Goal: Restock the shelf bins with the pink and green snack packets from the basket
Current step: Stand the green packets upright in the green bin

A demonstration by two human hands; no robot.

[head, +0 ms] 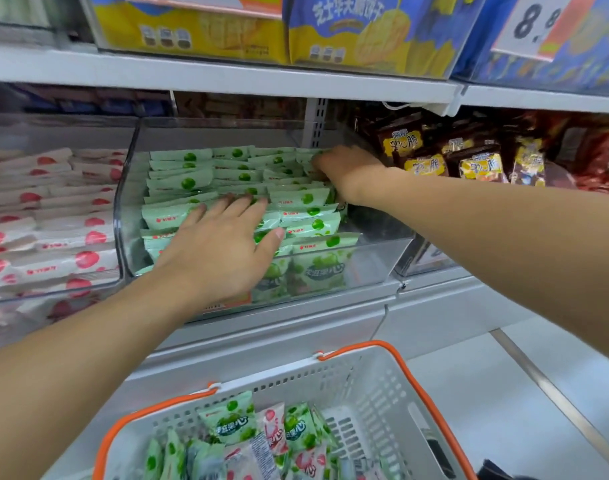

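Middle bin (pixel 130 188): clear, glossy plastic with rounded corners; holds your green packets (pixel 182 183), flat pillow-shaped foil pouches in three rows, too many to count.
Left bin (pixel 119 271): same clear plastic; pink packets (pixel 71 261) stacked flat.
Basket (pixel 376 386): one, white perforated plastic, orange handles; green and pink packets mixed inside.
Your left hand (pixel 220 251): fingers straight and spread, pressing flat on the green packets.
Your right hand (pixel 344 171): fingers curled down among the back-row packets; grip cannot be told.

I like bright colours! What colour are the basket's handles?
Orange. The basket's handles arch over its white sides, clearest in the head view.
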